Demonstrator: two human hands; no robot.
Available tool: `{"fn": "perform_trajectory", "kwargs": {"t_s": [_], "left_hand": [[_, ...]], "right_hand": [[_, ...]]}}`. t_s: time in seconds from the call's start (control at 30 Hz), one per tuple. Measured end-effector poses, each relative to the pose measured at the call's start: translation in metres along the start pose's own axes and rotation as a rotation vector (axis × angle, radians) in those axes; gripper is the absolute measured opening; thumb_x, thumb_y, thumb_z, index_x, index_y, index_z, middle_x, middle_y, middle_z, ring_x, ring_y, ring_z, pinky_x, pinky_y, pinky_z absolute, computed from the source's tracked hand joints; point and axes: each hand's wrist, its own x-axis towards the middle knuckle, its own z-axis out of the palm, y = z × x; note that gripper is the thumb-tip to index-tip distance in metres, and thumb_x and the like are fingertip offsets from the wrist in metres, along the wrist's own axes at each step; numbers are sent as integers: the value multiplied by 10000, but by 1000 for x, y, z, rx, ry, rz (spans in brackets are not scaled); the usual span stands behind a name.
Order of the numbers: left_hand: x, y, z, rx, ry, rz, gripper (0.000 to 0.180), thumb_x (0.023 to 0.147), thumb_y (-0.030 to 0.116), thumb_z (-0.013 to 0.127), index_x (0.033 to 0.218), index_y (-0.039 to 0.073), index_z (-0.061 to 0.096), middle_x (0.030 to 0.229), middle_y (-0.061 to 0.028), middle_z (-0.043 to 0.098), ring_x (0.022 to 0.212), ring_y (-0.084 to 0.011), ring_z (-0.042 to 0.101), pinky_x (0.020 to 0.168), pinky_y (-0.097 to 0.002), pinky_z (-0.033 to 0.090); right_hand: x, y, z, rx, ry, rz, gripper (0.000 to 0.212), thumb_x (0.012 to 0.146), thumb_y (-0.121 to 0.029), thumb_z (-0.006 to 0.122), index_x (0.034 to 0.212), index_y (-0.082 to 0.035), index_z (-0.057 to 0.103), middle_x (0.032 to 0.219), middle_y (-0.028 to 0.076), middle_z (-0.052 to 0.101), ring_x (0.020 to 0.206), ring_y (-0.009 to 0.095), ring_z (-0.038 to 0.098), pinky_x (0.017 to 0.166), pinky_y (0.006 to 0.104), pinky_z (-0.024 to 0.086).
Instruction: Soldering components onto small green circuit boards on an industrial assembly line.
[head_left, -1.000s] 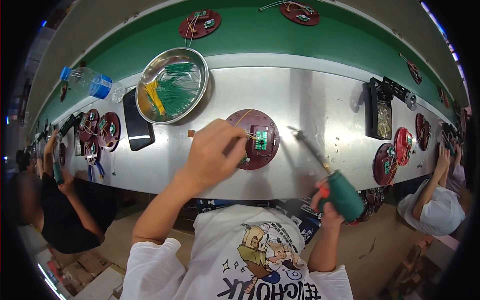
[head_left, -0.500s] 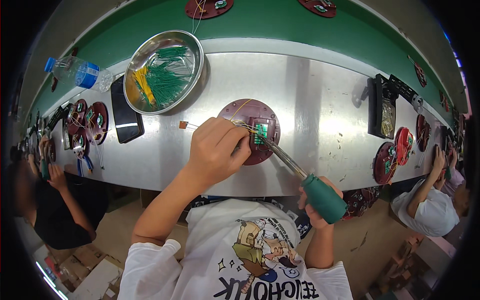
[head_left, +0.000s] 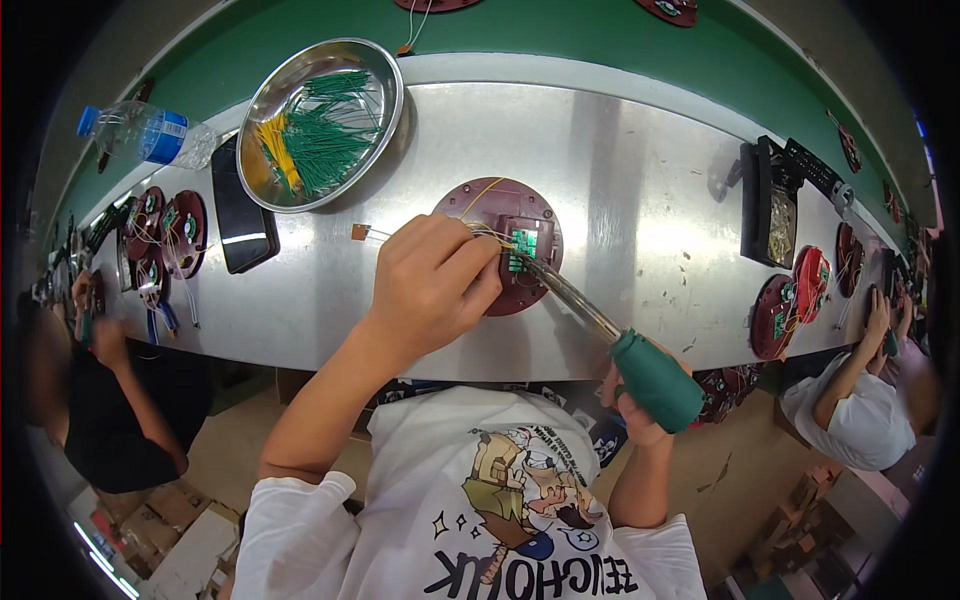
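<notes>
A round maroon plastic cover (head_left: 460,200) lies on the metal bench in front of me, with a small green circuit board (head_left: 527,240) set in its raised square frame. My left hand (head_left: 432,285) rests over the cover's left part, fingers pinched on thin wires (head_left: 484,229) at the board's left edge. A yellow wire loops up across the cover behind these fingers. My right hand (head_left: 640,412) grips the green handle of a soldering iron (head_left: 575,303) from below. The iron slants up and left, its tip at the board beside the pinched wire ends; exact contact is too small to tell.
A steel bowl (head_left: 393,150) of green and yellow wires stands at the back left, near a black phone-like slab (head_left: 238,215) and a plastic bottle (head_left: 150,135). On the right are a black box (head_left: 768,205) and more maroon covers (head_left: 772,318). People work at both sides.
The whole view has shifted slightly, the bench now sitting higher. The iron's handle is a little farther right, its tip still at the board. My left hand keeps its pinch on the wires.
</notes>
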Motion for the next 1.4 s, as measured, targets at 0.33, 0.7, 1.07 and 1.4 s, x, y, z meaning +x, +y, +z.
{"fn": "perform_trajectory", "kwargs": {"t_s": [0.33,0.7,1.07,1.4], "left_hand": [[-3,-2,1,6,-13,16,180,666,50,714,837,48,660,741,-60,560,643,-231,561,585,-352,451],[-3,3,-5,-66,78,-86,179,696,-2,709,867,5,656,752,-92,574,617,-262,546,555,-371,451],[-4,1,-10,-50,-6,-67,158,676,16,739,819,20,671,759,-71,583,655,-246,552,578,-362,447],[-1,1,-13,-163,-72,-139,111,689,27,707,773,27,635,772,-78,587,681,-262,530,621,-363,431]], "right_hand": [[-6,-10,6,301,134,99,563,855,-418,712,1144,47,581,972,233,602,456,186,553,549,308,418],[-3,-11,11,290,142,74,546,860,-409,705,1130,48,577,1006,229,592,450,172,536,474,283,375],[-2,-7,7,385,159,38,524,839,-299,787,1146,95,632,995,191,657,528,187,591,464,281,468],[-4,-6,7,439,162,102,553,827,-298,794,1139,120,610,995,195,667,540,179,615,483,277,478]]}}
